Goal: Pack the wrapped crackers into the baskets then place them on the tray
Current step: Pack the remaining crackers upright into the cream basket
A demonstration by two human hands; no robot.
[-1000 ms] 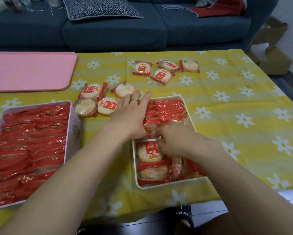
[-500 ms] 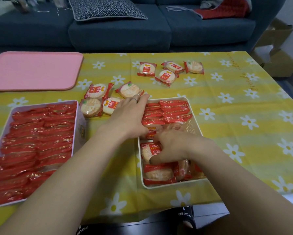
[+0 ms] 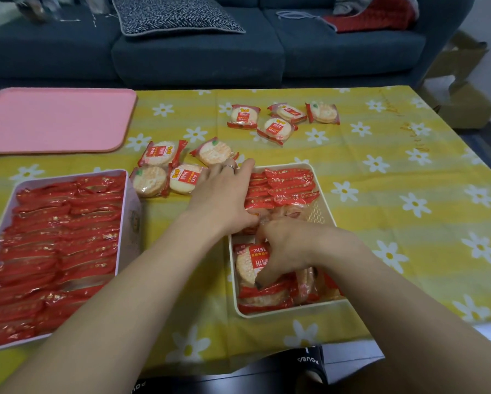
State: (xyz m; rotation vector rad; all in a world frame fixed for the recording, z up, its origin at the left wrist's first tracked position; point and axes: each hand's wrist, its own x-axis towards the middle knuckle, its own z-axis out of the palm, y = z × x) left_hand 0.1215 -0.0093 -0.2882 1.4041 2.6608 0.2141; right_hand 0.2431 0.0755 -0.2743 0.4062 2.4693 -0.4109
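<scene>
- While the cream basket (image 3: 328,220) is only part full, the step in hand seems to be setting one more cracker into the gap at its middle, between the upright row at the far end and the flat ones at the near end.
- Left hand (image 3: 224,197) lies flat with straight fingers, pressing the upright row (image 3: 284,184) toward the far wall of the basket; its grip is wide and holds nothing.
- Right hand (image 3: 288,248) has its fingers curled down on a wrapped cracker (image 3: 248,261) at the near half of the basket, so its grip is narrow on that wrapper.
- To do it well, I would keep the left palm firm so the row does not fall back, then slide the cracker in on its edge, seam up, without crushing it.
- Counted: two baskets, the cream one and a pink basket (image 3: 126,211) to its left, which looks full.
- One pink tray (image 3: 56,120), beyond the pink basket, with no basket on it yet.
- Eight loose crackers on the worktop (image 3: 395,211): four (image 3: 171,167) just left of the cream basket's far corner, four (image 3: 281,118) well beyond it.
- Crackers inside the baskets overlap too much for me to count.
</scene>
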